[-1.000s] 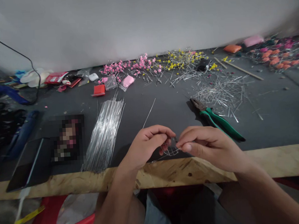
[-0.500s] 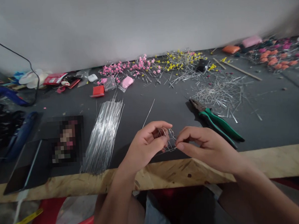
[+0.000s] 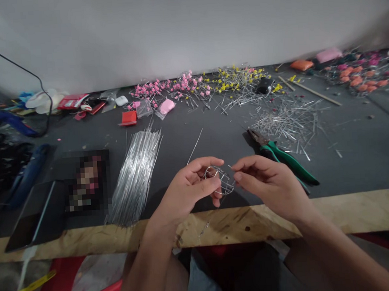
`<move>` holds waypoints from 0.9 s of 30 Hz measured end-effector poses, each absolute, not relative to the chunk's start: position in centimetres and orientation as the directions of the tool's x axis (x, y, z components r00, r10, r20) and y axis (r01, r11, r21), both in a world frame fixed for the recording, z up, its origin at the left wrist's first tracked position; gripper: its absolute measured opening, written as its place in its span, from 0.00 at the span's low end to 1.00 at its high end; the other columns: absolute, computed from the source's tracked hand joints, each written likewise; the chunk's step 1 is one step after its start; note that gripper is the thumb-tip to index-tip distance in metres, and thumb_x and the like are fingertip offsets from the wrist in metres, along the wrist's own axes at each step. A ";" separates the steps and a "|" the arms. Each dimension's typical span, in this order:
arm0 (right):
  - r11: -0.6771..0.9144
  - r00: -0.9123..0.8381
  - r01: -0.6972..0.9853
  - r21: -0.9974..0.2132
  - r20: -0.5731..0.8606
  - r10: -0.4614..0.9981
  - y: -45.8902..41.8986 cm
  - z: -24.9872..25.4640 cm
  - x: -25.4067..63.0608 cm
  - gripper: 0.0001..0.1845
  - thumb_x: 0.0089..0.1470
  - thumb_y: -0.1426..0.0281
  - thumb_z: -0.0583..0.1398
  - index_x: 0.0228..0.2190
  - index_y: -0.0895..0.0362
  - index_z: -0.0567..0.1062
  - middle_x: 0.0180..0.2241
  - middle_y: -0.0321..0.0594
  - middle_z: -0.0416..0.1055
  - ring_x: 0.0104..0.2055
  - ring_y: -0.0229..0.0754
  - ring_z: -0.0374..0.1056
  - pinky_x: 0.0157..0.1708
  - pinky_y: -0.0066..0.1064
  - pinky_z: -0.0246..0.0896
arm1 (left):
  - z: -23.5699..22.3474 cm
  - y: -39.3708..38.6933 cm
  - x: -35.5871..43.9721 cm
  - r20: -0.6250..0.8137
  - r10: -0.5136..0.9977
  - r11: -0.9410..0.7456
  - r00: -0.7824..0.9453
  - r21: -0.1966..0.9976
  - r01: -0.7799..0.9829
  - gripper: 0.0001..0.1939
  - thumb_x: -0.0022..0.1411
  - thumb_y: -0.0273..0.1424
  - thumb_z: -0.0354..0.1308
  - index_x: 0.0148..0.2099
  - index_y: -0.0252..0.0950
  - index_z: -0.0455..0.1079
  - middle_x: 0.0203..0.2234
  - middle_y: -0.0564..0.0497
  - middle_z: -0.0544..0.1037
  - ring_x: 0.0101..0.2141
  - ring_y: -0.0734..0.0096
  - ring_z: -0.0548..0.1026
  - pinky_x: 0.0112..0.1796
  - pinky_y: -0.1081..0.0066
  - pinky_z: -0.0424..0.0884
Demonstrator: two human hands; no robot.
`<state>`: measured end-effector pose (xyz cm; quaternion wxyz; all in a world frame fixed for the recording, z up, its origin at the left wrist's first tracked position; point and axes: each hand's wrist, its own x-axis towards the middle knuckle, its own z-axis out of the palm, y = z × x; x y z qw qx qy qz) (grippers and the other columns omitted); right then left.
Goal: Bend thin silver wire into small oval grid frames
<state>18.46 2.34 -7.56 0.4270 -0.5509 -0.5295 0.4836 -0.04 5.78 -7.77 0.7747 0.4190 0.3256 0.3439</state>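
My left hand (image 3: 192, 185) grips a small round cage of bent silver wire (image 3: 228, 187) between thumb and fingers, above the table's front edge. Just right of the cage, the thumb and forefinger of my right hand (image 3: 265, 180) are pinched on a thin wire, whose short end pokes out at the fingertips. Whether that wire is joined to the cage I cannot tell. A single straight wire (image 3: 195, 145) lies beyond my left hand. Green-handled pliers (image 3: 286, 159) rest on the table behind my right hand.
Left of my hands lies a bundle of straight wires (image 3: 135, 180), with a dark phone-like device (image 3: 34, 216) farther left. Cut wire pieces (image 3: 288, 120) are scattered beyond the pliers. Along the wall are pink-tipped wires (image 3: 184, 84), yellow-tipped wires (image 3: 239, 79) and a wooden stick (image 3: 319, 93).
My right hand has drawn slightly away from the cage, and a wire end now shows at its fingertips. The cage has turned a little in my left hand, whose lower fingers show more.
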 end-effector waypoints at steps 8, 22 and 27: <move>0.036 -0.078 0.164 -0.986 0.023 0.997 2.4 -7.8 18.4 0.05 0.53 0.73 0.61 0.33 0.53 0.77 0.27 0.36 0.74 0.27 0.36 0.66 0.26 0.27 0.63 | -7.8 5.8 -0.1 -0.238 0.777 0.495 0.583 0.804 -0.330 0.12 0.54 0.28 0.64 0.43 0.35 0.73 0.24 0.55 0.70 0.22 0.78 0.71 0.21 0.77 0.71; 0.065 -0.205 0.234 -0.970 0.016 0.979 2.2 -7.4 18.3 0.07 0.54 0.74 0.60 0.33 0.52 0.78 0.31 0.37 0.72 0.30 0.36 0.68 0.30 0.28 0.63 | -8.3 5.8 0.1 -0.270 0.757 0.533 0.595 0.781 -0.325 0.11 0.53 0.24 0.62 0.41 0.36 0.72 0.24 0.56 0.70 0.22 0.79 0.71 0.22 0.78 0.70; -0.060 -0.137 0.115 -0.992 -0.075 0.988 2.2 -7.8 17.8 0.03 0.53 0.71 0.61 0.33 0.53 0.75 0.31 0.36 0.72 0.33 0.37 0.69 0.33 0.29 0.65 | -8.1 5.5 0.5 -0.258 0.800 0.478 0.542 0.820 -0.315 0.08 0.50 0.22 0.61 0.35 0.35 0.68 0.23 0.57 0.68 0.22 0.79 0.70 0.23 0.77 0.70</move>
